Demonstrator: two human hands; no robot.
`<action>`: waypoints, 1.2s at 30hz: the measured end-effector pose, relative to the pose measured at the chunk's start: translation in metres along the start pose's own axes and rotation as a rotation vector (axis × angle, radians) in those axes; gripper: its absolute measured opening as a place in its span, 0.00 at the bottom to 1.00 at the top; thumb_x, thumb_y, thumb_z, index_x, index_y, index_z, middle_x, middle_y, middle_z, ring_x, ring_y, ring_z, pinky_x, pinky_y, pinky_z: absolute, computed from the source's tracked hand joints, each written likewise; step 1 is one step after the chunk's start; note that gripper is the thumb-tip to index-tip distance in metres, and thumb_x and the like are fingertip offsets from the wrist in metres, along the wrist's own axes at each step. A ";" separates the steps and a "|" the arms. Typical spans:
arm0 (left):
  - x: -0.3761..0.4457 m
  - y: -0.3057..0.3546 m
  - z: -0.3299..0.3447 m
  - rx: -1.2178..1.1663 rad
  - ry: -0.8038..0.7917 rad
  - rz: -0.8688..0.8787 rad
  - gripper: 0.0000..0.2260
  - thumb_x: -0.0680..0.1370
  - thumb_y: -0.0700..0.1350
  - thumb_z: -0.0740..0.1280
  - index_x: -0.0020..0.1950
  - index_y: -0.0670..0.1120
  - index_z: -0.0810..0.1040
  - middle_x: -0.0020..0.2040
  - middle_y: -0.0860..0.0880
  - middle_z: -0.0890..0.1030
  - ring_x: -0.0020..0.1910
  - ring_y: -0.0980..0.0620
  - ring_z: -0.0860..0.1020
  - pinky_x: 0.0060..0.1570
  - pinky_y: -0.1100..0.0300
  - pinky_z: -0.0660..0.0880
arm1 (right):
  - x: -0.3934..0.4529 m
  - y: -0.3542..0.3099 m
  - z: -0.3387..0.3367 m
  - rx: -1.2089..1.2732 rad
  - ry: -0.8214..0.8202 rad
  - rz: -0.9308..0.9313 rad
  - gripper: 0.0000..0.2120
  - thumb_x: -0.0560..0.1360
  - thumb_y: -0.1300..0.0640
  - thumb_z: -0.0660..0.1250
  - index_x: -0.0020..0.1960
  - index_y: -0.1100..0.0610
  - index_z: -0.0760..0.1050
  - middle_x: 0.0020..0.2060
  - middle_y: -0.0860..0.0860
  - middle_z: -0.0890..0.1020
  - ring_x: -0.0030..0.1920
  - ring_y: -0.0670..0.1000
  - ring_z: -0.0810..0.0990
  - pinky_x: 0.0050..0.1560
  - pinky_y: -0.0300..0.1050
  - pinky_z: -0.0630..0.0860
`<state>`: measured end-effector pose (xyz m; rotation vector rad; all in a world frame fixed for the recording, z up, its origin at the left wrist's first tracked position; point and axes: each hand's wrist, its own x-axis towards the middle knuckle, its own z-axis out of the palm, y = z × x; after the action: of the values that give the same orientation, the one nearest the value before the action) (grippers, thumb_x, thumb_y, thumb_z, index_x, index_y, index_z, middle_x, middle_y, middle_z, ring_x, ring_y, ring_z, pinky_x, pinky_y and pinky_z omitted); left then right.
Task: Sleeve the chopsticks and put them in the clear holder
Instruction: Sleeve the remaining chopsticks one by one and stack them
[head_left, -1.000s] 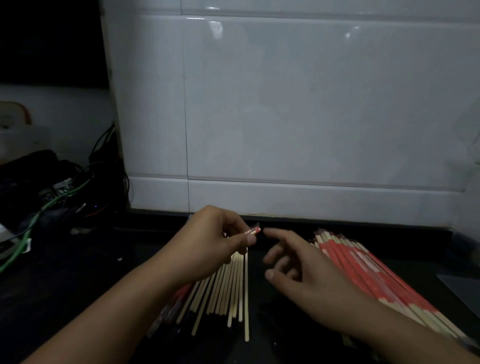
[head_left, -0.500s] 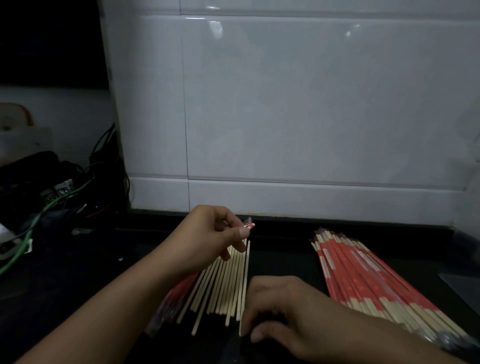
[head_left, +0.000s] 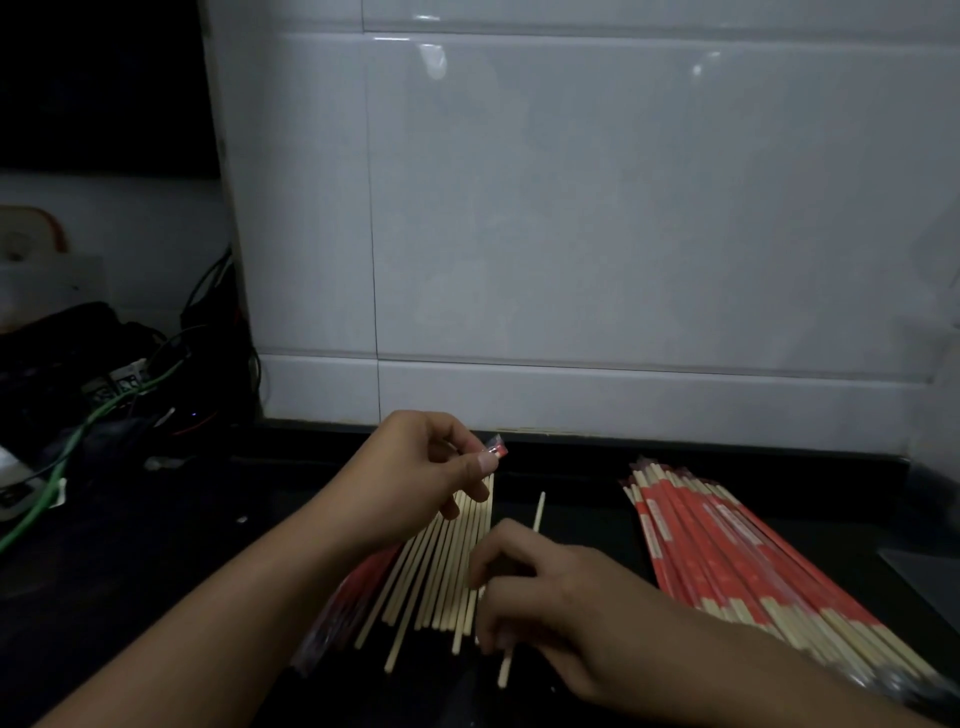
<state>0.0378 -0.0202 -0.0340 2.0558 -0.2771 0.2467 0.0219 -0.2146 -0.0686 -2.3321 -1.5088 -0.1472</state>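
The right hand (head_left: 550, 597), open in mid-air a second ago, now pinches one chopstick (head_left: 538, 512) lifted just right of the bare pile (head_left: 447, 566), ready for sleeving. The left hand (head_left: 415, 473) grips one sleeve (head_left: 496, 448) above the pile. About fifteen bare sticks remain; the sleeved stack (head_left: 727, 551) lies far right, uncountable. No holder is visible.

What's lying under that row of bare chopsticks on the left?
A red sleeve pack pokes out from beneath the bare chopsticks at their left edge. How far it runs beneath them is hidden by the sticks and the left hand.
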 end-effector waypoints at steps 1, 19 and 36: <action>0.000 0.000 0.000 0.006 0.002 0.002 0.08 0.78 0.49 0.70 0.47 0.45 0.81 0.38 0.51 0.86 0.32 0.54 0.80 0.44 0.52 0.79 | 0.000 0.001 -0.001 0.016 -0.017 0.002 0.08 0.78 0.63 0.63 0.51 0.52 0.79 0.59 0.40 0.68 0.48 0.40 0.78 0.50 0.39 0.76; 0.000 0.001 0.003 0.019 -0.058 0.034 0.06 0.78 0.49 0.70 0.47 0.47 0.81 0.38 0.50 0.86 0.32 0.54 0.81 0.38 0.59 0.76 | -0.006 0.014 -0.040 0.339 1.204 0.137 0.14 0.81 0.66 0.60 0.55 0.46 0.70 0.40 0.51 0.80 0.34 0.45 0.76 0.35 0.35 0.74; -0.007 0.008 0.011 0.060 -0.127 0.136 0.02 0.77 0.49 0.71 0.47 0.51 0.81 0.39 0.51 0.85 0.33 0.56 0.80 0.37 0.63 0.77 | -0.028 0.053 -0.070 0.553 1.533 0.409 0.08 0.82 0.63 0.60 0.60 0.56 0.73 0.41 0.56 0.81 0.34 0.47 0.79 0.37 0.37 0.78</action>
<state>0.0298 -0.0332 -0.0351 2.1180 -0.4941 0.2099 0.0650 -0.2826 -0.0236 -1.2682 -0.2180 -0.9651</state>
